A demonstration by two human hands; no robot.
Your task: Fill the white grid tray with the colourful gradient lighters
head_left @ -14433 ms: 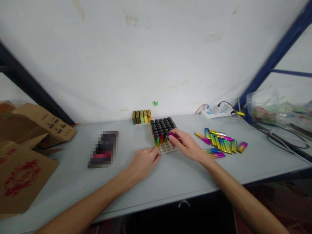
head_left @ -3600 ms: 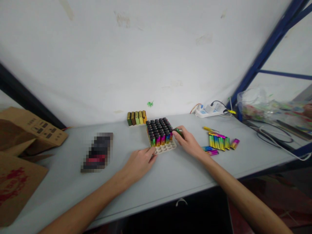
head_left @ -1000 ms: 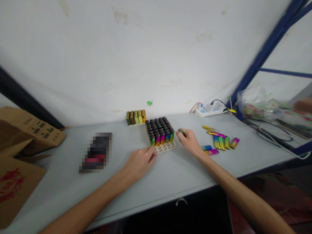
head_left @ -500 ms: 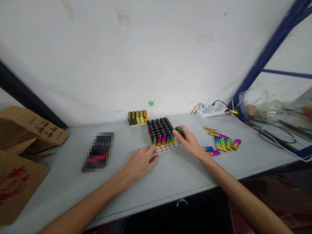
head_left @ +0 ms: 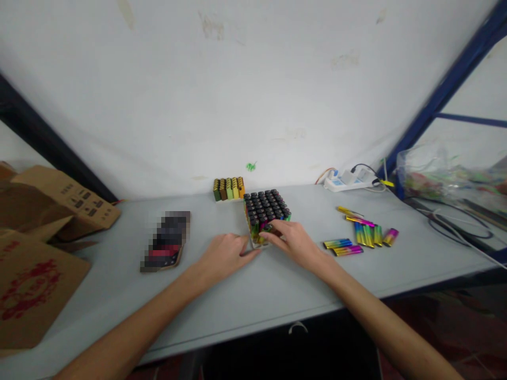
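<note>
Black-topped lighters point(head_left: 266, 203) with shiny rainbow bodies stand in close rows in a pale tray with round holes. At the tray's near-left corner, my left hand point(head_left: 222, 257) has its fingers closed on the edge. My right hand point(head_left: 297, 243) pinches one black-topped lighter point(head_left: 268, 228) over the near rows of the tray, and hides part of those holes. Whether that lighter's lower end sits in a hole, I cannot tell. Loose rainbow lighter-like pieces point(head_left: 368, 235) lie to the right of my right hand, two of them point(head_left: 344, 247) closest to it.
Behind the tray stands a smaller block of gold-topped lighters point(head_left: 228, 190). A dark phone-like object point(head_left: 168, 240), blurred out, lies at left beside open cardboard boxes point(head_left: 43, 279). A power strip point(head_left: 348, 180) with cables sits by the wall, and plastic bags point(head_left: 431, 171) lie at far right.
My right hand has moved left with the lighter, from beside the tray to over its near rows. My left hand stays at the tray corner. The view has shifted slightly.
</note>
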